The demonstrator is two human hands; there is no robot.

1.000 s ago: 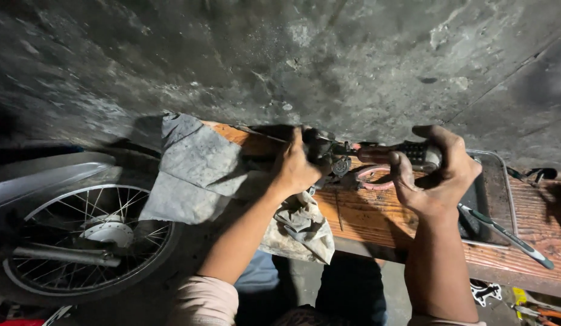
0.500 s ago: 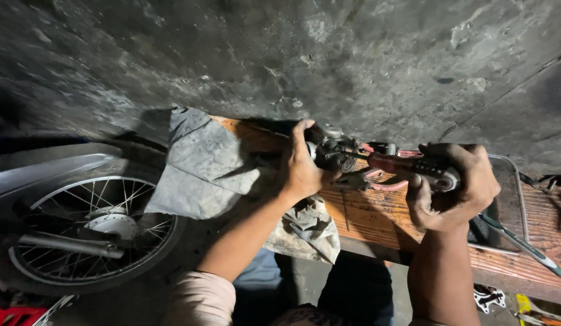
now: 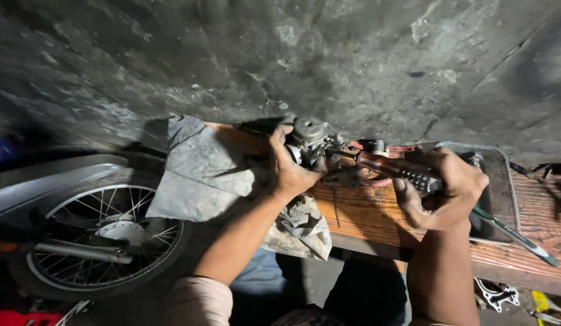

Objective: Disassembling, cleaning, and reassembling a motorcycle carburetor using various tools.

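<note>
Carburettor [image 3: 313,140]: grey cast metal, round cap on top, grimy, standing at the far edge of my wooden bench [image 3: 365,212]. My left hand [image 3: 291,169] is closed around its near side, hiding the lower body. Red-handled pliers [image 3: 389,166]: gripped in my right hand [image 3: 443,190], nose toward the carburettor; tip indistinct. Adjacent: grey rag [image 3: 199,172], metal tray [image 3: 500,199], motorcycle wheel [image 3: 105,241], partly cut off.
</note>
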